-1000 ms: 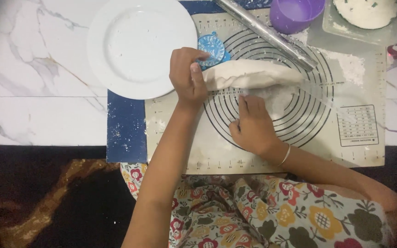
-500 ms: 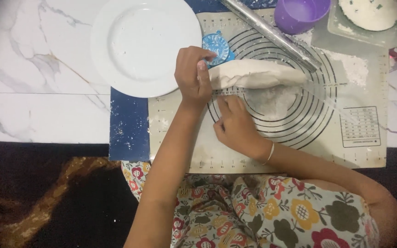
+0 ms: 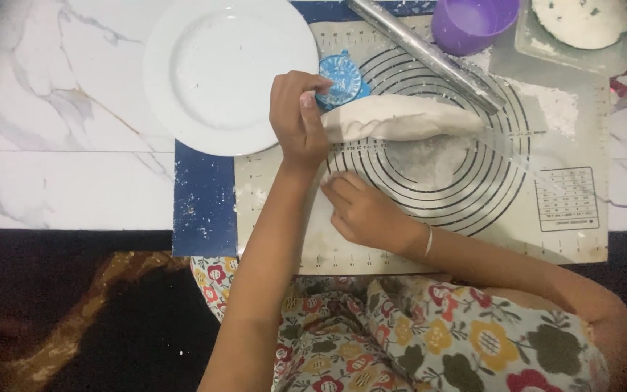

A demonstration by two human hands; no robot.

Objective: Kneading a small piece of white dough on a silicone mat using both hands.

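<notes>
A pale sheet of dough (image 3: pixel 400 116) lies folded over on a beige baking mat (image 3: pixel 567 145) printed with black rings. My left hand (image 3: pixel 297 120) pinches the dough's left end, just beside a small blue round cutter (image 3: pixel 341 78). My right hand (image 3: pixel 361 210), with a thin bracelet at the wrist, lies flat on the mat below the fold. Its fingertips touch the dough's thin lower-left edge, and nothing is held in it.
A white plate (image 3: pixel 230 72) sits at the upper left, partly on a dark blue underlay (image 3: pixel 201 210). A rolling pin (image 3: pixel 422 51) lies diagonally behind the dough, next to a purple cup (image 3: pixel 473 22). A tray with a flat round (image 3: pixel 582 22) stands at the top right. Loose flour (image 3: pixel 553 109) dusts the mat.
My right hand has slid left across the mat, from the middle of the rings to their left edge. My left hand has kept its hold on the dough's end.
</notes>
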